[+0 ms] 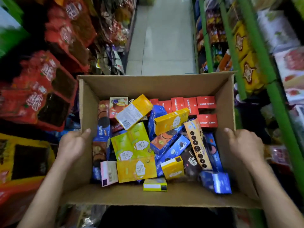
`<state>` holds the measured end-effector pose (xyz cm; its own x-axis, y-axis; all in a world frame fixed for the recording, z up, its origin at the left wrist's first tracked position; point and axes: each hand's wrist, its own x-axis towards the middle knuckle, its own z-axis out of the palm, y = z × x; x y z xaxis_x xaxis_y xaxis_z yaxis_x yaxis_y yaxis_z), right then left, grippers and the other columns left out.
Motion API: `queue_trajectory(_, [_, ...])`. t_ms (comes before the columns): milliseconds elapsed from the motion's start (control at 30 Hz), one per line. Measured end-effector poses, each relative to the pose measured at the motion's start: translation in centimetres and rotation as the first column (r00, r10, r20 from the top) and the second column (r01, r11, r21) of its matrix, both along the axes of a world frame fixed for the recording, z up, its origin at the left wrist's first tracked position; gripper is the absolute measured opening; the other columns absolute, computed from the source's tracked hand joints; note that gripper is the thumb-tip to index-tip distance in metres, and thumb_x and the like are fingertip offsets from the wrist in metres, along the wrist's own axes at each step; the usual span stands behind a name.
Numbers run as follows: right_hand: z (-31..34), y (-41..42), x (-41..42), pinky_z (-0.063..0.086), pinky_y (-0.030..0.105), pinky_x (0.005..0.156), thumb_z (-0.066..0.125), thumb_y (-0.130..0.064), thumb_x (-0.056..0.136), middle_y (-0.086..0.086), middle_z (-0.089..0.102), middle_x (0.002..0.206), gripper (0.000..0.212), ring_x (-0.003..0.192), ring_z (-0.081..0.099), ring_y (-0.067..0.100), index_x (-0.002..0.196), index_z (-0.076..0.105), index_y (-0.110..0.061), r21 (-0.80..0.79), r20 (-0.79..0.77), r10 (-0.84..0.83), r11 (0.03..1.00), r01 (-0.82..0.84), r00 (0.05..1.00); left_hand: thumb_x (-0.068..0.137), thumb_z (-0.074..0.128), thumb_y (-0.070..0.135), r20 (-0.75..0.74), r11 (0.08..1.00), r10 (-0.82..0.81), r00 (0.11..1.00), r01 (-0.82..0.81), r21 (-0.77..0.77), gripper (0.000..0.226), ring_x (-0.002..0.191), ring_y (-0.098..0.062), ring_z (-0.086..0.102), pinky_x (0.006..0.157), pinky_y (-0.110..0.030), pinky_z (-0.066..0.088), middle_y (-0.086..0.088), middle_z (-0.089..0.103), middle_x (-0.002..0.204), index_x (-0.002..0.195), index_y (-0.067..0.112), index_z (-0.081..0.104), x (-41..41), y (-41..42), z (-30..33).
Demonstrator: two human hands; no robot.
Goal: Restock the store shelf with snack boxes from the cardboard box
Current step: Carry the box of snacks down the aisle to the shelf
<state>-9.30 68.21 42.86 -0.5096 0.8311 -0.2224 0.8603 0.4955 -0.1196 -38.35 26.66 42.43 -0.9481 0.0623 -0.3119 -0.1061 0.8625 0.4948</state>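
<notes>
- Two hands on the job here: left hand (72, 145) and right hand (243, 145) each grip a side wall of the cardboard box (156, 86), thumbs hooked over the rim, fingers out of sight on the outside. Both are full of box, so neither is free to pick anything yet.
- The box sits right in front of the person, long axis running left to right, with the aisle floor (161, 38) stretching away past its far wall.
- Inside is a loose jumble of snack boxes (136, 145), yellow, blue and orange all tipped at odd angles. Only the red boxes (205, 102) along the far right look lined up in rows.
- Nothing has gone up yet by the look of it, the box is still pretty loaded.
- The bit that matters: shelves on both sides. The green shelf (246, 51) runs close along the right, nearly touching the box's far right corner, so the right hand is nearer that one. The left shelf (41, 89) of red packs is beside the left hand.
- I can't tell which shelf these snacks belong on.
- My guess is the box needs setting down or propping before a hand can come off. Letting go on one side with that load would probably tip it.
</notes>
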Motion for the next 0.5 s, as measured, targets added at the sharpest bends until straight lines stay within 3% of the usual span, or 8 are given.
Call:
queue_trajectory(100, [0.5,3.7,-5.1,0.048,0.045,0.075,0.041,-0.048,0.099,0.032,0.066,0.095,0.057,0.091,0.064,0.049,0.086,0.068,0.000,-0.018,-0.003,-0.020,1.000,0.020,1.000,0.090,0.056,0.047,-0.015,1.000,0.012,1.000,-0.012,0.002,0.052,0.075,-0.039,0.058,0.065,-0.040,0.039,-0.013,0.059,0.062,0.053,0.010,0.054,-4.6,4.1,1.3])
queue_trajectory(233, [1.0,8.6,-12.7,0.048,0.045,0.077,0.042,-0.048,0.100,0.032,0.066,0.098,0.056,0.094,0.063,0.049,0.090,0.069,0.000,0.013,-0.010,0.000,1.000,0.000,1.000,0.089,0.055,0.049,-0.042,1.000,0.001,0.999,0.000,0.020,0.055,0.068,-0.036,0.055,0.061,-0.039,0.037,-0.010,0.054,0.057,0.050,0.010,0.050,-12.1,8.7,1.6])
queue_trajectory(367, [1.4,13.2,-21.6,0.046,0.043,0.072,0.043,-0.047,0.099,0.031,0.067,0.095,0.054,0.093,0.064,0.046,0.084,0.068,-0.002,0.043,-0.018,0.020,0.999,-0.019,1.000,0.096,0.053,0.043,-0.045,0.997,-0.081,0.996,0.081,-0.008,0.049,0.080,-0.040,0.058,0.072,-0.043,0.043,-0.023,0.065,0.078,0.057,0.013,0.055,-20.6,13.4,0.9])
queue_trajectory(500, [2.5,17.0,-29.9,0.047,0.042,0.074,0.041,-0.049,0.100,0.029,0.067,0.094,0.055,0.092,0.064,0.044,0.086,0.068,-0.003,0.047,0.014,-0.023,0.999,0.022,1.000,0.096,0.055,0.042,-0.035,0.996,-0.092,0.995,0.091,-0.008,0.043,0.097,-0.041,0.061,0.080,-0.042,0.043,-0.027,0.068,0.099,0.082,0.004,0.070,-29.7,17.7,1.2])
